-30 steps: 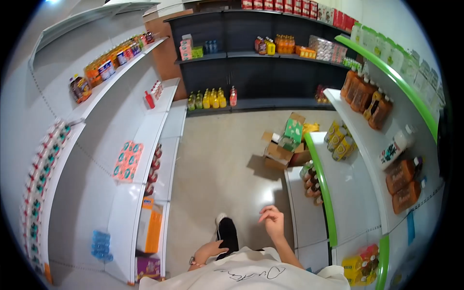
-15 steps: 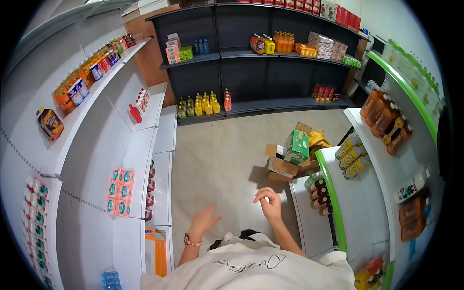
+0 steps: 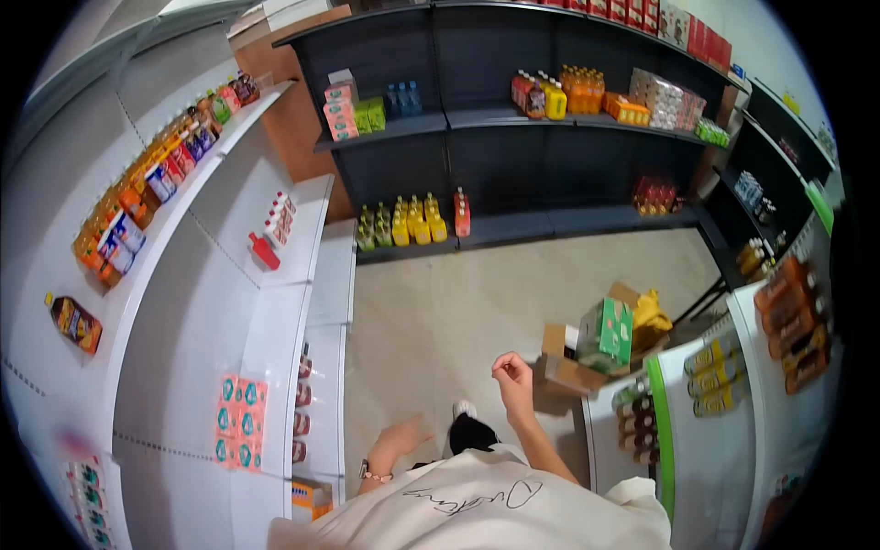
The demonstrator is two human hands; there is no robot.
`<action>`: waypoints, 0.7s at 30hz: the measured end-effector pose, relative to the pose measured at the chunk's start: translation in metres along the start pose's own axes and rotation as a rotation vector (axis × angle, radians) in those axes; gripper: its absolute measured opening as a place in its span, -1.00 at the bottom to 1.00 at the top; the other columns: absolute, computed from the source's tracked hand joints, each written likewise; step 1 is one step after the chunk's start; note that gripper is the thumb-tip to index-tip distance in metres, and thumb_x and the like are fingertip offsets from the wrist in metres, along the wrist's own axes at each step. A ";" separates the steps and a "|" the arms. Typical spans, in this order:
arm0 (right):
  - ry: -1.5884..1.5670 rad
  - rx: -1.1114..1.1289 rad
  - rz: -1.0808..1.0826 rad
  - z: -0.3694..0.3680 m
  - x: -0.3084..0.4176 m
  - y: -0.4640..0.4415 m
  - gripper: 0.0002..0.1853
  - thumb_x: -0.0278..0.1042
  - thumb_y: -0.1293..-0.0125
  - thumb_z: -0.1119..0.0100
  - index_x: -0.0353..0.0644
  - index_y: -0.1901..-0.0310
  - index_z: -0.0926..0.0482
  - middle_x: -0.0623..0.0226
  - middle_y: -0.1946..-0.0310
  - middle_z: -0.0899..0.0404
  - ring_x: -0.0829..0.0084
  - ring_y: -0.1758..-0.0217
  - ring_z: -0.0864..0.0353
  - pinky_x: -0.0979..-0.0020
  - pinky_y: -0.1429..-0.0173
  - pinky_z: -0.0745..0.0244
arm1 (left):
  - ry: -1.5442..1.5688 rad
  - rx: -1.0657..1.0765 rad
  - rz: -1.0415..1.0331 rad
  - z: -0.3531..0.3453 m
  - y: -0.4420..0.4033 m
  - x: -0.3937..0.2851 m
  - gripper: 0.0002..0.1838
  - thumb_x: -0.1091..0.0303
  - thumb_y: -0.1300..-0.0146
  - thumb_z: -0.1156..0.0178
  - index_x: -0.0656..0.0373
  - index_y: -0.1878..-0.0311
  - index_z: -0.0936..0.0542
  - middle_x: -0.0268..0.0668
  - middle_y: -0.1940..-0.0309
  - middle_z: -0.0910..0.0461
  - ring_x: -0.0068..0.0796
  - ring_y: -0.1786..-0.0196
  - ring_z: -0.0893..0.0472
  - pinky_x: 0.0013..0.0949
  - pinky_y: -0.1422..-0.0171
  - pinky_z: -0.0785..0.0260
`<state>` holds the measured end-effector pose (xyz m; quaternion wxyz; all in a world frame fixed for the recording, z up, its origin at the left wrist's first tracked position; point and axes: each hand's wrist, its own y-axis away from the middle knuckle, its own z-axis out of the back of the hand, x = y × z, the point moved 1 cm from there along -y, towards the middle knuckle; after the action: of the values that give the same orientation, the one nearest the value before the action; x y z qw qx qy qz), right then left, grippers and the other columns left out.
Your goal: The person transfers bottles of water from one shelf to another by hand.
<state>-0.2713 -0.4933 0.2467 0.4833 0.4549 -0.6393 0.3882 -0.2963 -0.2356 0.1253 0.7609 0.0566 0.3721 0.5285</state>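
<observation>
brown cardboard box (image 3: pixel 574 375) now lies nearer, at three o'clock from the right hand (image 3: pixel 515 380) instead of one, so closer to reach; its fingers curl together, nothing visible inside. the blurred left hand (image 3: pixel 401 444), bare, fingers apart, hangs towards eight o'clock.

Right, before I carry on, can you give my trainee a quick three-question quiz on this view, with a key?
1. Which is nearer the green box: A) the left hand, or B) the right hand?
2. True or false: the stacked pink packs are on the dark back shelves.
3. Fill in: the bracelet is on the ____ wrist.

Key: 1. B. 2. False; they are on the white shelving at left. 3. Left.
</observation>
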 end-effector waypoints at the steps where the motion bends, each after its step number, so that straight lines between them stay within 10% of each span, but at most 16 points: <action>1: -0.012 0.011 0.029 -0.011 0.006 -0.040 -0.88 -0.63 -0.19 -0.05 -0.14 0.41 -0.45 0.55 0.48 -0.36 0.70 0.35 -0.32 0.63 0.24 -0.20 | -0.029 -0.094 -0.022 0.034 -0.026 -0.009 -0.23 -0.23 -0.24 -0.03 0.19 -0.33 -0.33 0.03 -0.18 -0.46 0.00 -0.20 -0.48 -0.10 -0.26 -0.31; 11: -0.081 0.055 -0.020 -0.033 0.013 -0.255 -0.89 -0.61 -0.10 0.04 -0.15 0.43 -0.41 0.53 0.48 -0.35 0.68 0.35 -0.31 0.60 0.21 -0.23 | -0.209 -0.322 -0.100 0.224 -0.196 -0.055 -0.33 -0.04 -0.25 -0.14 0.17 -0.31 -0.34 0.00 -0.15 -0.49 0.01 -0.18 -0.49 -0.08 -0.24 -0.33; 21: -0.090 -0.030 -0.208 -0.095 -0.024 -0.420 -0.90 -0.56 -0.02 0.16 -0.12 0.51 -0.35 0.51 0.60 -0.23 0.62 0.49 -0.22 0.54 0.25 -0.26 | 0.007 0.130 0.035 0.303 -0.345 0.018 -0.21 -0.24 -0.20 -0.08 0.11 -0.36 -0.31 0.01 -0.12 -0.51 0.01 -0.11 -0.54 -0.05 -0.18 -0.37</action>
<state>0.1588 -0.5186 0.2692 0.4986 0.5286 -0.6152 0.3057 0.1592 -0.2769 0.1679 0.7451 0.1107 0.4073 0.5165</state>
